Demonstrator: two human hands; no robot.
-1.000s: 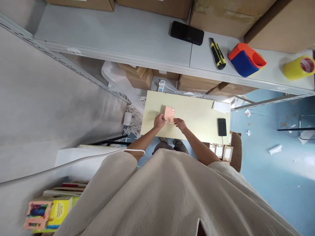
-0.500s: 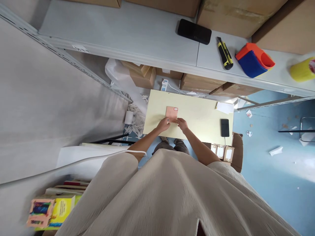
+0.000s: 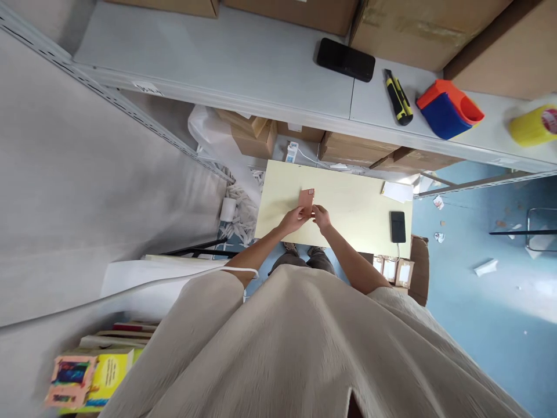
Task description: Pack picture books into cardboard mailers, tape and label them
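A flat, salmon-pink rectangular piece (image 3: 306,200), like a small card or packet, is tilted up above the pale yellow table (image 3: 348,203). At its upper right corner is a small label outlined in dark red. My left hand (image 3: 293,220) grips its lower left edge between thumb and fingers. At the lower right edge, my right hand (image 3: 321,217) pinches it too. What the piece is exactly, I cannot make out.
On the table's right lie a dark phone (image 3: 397,226) with a cable and white papers (image 3: 397,191). Above, the grey shelf (image 3: 195,58) holds a black phone (image 3: 346,59), a utility knife (image 3: 398,97), a tape dispenser (image 3: 449,109) and yellow tape (image 3: 534,125). Cardboard boxes (image 3: 357,148) stand behind the table.
The pink piece has turned from nearly flat facing me to tilted on edge, looking narrower. My left hand has shifted slightly right with it; both hands keep hold.
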